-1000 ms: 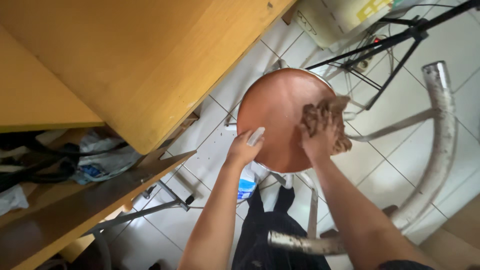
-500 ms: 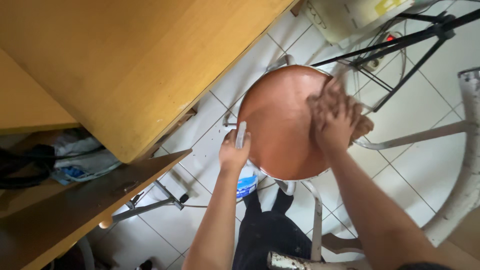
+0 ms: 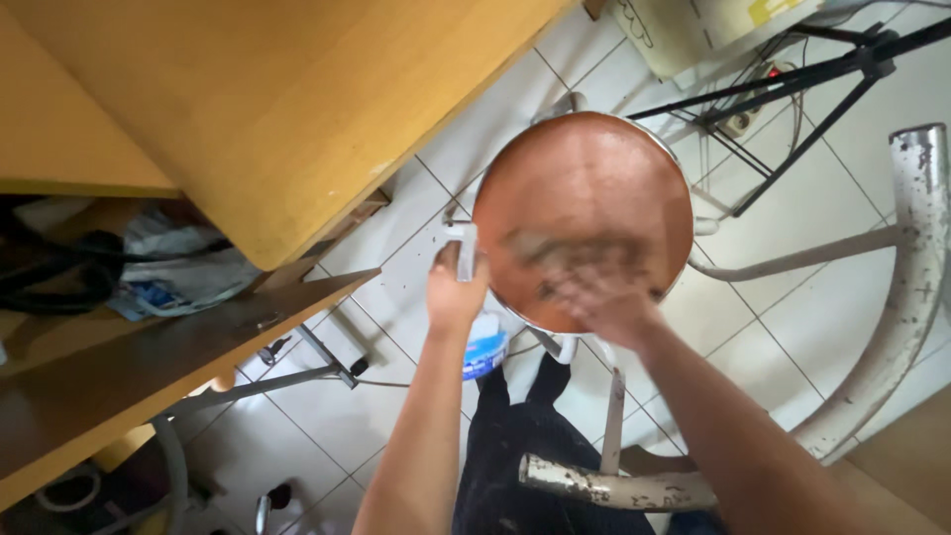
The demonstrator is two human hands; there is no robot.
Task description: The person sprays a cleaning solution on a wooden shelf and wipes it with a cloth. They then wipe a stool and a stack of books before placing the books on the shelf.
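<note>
In the upper middle of the frame stood a round copper-brown stool seat (image 3: 584, 188) on a white tiled floor (image 3: 792, 307). The right hand (image 3: 594, 287), blurred, pressed a brown cloth (image 3: 570, 253) onto the seat's lower part; how tightly it clenched the cloth I could not tell. The left hand (image 3: 456, 292), just left of the seat's rim, was wrapped around a white spray bottle (image 3: 480, 332) with a blue label. A wooden tabletop (image 3: 248, 109) filled the upper left, and a worn metal tube frame (image 3: 906, 287) curved down the right.
</note>
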